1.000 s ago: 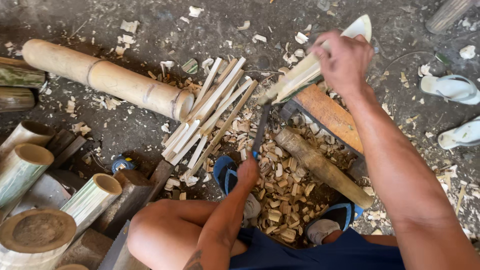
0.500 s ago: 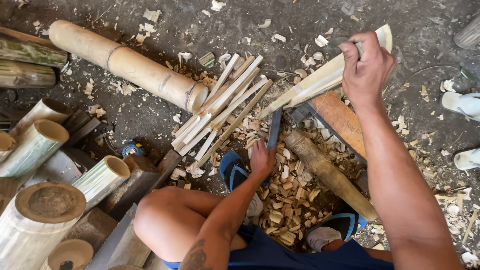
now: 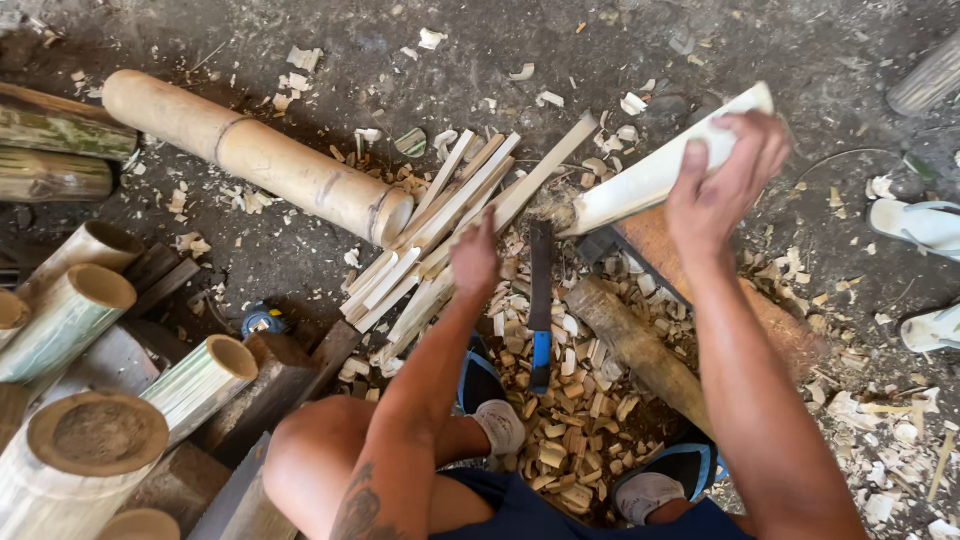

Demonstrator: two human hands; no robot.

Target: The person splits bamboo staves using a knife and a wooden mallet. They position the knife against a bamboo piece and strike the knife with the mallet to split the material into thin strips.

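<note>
Work in hand: splitting bamboo into thin slats, on a dirt floor (image 3: 620,40) littered with shavings.
Right hand (image 3: 725,170): raised at far right, fingers closed around the upper end of a pale split bamboo piece (image 3: 650,180), which slants down to the left toward a reddish chopping block (image 3: 700,270).
Left hand (image 3: 475,255): down in the middle, at the near edge of the slat pile; whether its fingers grip a slat or only rest there, I cannot tell.
Done so far: a fan of cut slats (image 3: 440,240) lies stacked against the end of a whole tan bamboo pole (image 3: 255,155); a heap of small offcut chips (image 3: 560,420) has built up between the person's feet.
Tool: a dark blade with a blue handle (image 3: 540,300) lies on the chips, in nobody's grip.
Left to do, by my judgement: plenty. Several uncut bamboo sections (image 3: 90,300) stand at near left, and the long pole is unsplit.
Nearby: a round wooden mallet-like log (image 3: 640,345) beside the block; pale sandals (image 3: 920,225) at far right.
</note>
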